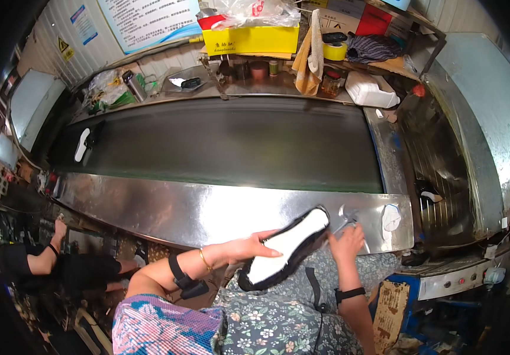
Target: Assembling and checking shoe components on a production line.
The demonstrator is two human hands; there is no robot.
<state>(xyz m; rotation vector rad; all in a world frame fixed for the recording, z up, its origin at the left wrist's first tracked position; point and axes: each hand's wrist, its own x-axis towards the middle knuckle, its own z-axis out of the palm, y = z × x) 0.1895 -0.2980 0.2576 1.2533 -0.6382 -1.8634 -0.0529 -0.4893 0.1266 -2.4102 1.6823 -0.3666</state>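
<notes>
My left hand (249, 245) grips a shoe upper (287, 251), bottom side up and slanted, with its white insole facing me and black material folded around the rim. The thumb presses on the white face and the fingers go underneath, partly hidden. Just right of the shoe, my right hand (348, 241) is closed around a small metal hammer (346, 218), its shiny head above the fingers near the steel ledge (207, 208). The hammer is apart from the shoe. A crumpled white piece (391, 218) lies on the ledge to the right.
Beyond the ledge runs a dark conveyor belt (225, 145), carrying another shoe (82, 145) at its left end. One more shoe (428, 193) sits in the machine opening at right. A shelf holds a yellow box (252, 40). Another person's arm (47, 257) shows at lower left.
</notes>
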